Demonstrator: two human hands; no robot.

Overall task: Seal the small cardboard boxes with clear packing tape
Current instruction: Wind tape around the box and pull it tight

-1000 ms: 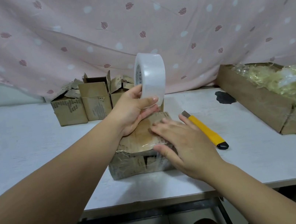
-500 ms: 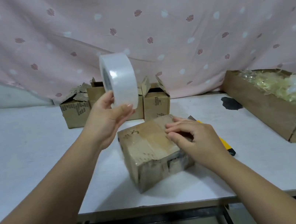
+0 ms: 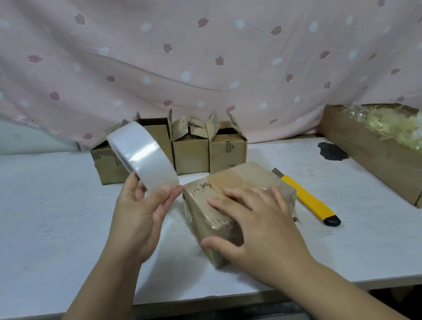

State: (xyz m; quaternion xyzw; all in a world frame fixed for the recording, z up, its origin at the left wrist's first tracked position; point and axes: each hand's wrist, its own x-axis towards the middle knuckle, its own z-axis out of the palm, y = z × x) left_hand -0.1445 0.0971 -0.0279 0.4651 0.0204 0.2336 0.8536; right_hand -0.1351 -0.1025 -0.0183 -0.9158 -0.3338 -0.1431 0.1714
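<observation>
Pink cloth [image 3: 212, 35] with a leaf print hangs behind the box, full width. White table [image 3: 37, 242] under it. The box [image 3: 238, 180] sits toward the front edge, turned at an angle, with glossy tape already across its top.

Long carton [image 3: 375, 156] lies well to the right of the box, filled with what looks like crumpled clear wrapping [image 3: 407, 134].

Four small open boxes [image 3: 192, 154] stand in a row behind the box, flaps up.

Tape roll [image 3: 146, 159] is held up just left of the box, off the table. Left hand [image 3: 140, 226] pinches the roll's lower rim between thumb and fingers.

Right hand [image 3: 258, 224] lies spread on top of the box, fingers flat, thumb down the near side.

Yellow knife [image 3: 310, 199] lies on the table just right of the box.
</observation>
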